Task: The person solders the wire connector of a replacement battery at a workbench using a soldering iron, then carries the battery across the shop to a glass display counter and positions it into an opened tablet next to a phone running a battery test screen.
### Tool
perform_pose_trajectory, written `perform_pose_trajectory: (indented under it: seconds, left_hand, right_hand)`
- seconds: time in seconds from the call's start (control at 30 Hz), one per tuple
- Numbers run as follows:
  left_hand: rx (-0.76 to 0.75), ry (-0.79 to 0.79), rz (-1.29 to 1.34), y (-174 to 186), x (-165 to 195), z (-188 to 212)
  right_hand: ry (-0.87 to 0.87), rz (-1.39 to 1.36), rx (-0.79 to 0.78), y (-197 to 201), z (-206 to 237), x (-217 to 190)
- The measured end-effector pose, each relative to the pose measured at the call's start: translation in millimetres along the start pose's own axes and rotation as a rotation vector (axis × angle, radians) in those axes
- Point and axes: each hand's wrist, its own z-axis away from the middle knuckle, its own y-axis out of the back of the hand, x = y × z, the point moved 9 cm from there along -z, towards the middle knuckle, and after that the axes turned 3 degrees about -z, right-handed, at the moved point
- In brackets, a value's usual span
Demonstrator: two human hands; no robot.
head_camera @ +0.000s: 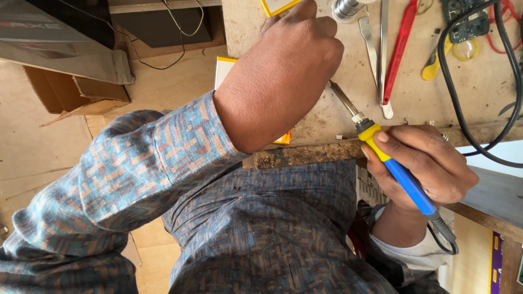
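The right hand has its grip closed around a soldering iron with a blue handle and yellow collar, held like a pen at the near edge of the worn wooden bench. The iron's metal shaft slants up and left and passes under the left hand, so the tip is hidden. The left hand is bunched with its fingers curled down onto the bench; what it pinches or presses cannot be made out, though a yellow-edged flat card pokes out from beneath its wrist.

The main risk, as I judge it, is heat: the shaft runs close beneath the left hand, and a small slip of either hand could bring skin onto hot metal. The iron's dark cord trails off the bench edge by the wrist and could snag and jerk the tool.

Beyond the hands lie steel tweezers, a red-handled tool, a green circuit board cut off at the top, and a thick black cable. A second yellow-rimmed item at the top edge is cropped.
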Motion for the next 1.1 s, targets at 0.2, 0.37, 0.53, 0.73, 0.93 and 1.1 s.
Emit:
perform_pose_trajectory:
  seconds: [0.2, 0.37, 0.53, 0.73, 0.93, 1.1]
  left_hand:
    - [-0.019, 0.012, 0.008, -1.1, -0.2, -1.3]
    - [-0.021, -0.001, -0.027, 0.1, 0.3, -0.9]
    - [-0.028, -0.003, -0.009, -0.3, -0.5, -0.9]
    - [-0.025, -0.016, -0.024, -1.7, -0.2, -2.4]
    - [-0.021, -0.020, -0.014, -2.4, -1.5, -0.4]
    - [-0.022, -0.015, 0.083, -3.9, -10.4, -0.4]
  right_hand:
    - [0.007, 0.004, 0.005, 1.0, 1.9, 0.4]
    - [0.029, -0.016, 0.015, 3.1, 4.8, 3.1]
    - [0.044, -0.040, 0.026, 10.3, 10.0, 7.3]
    - [-0.016, 0.050, 0.066, 15.6, 21.1, 11.7]
    - [-0.044, 0.066, 0.101, 17.9, 27.2, 15.8]
    - [-0.001, 0.107, 0.177, 20.6, 32.8, 16.0]
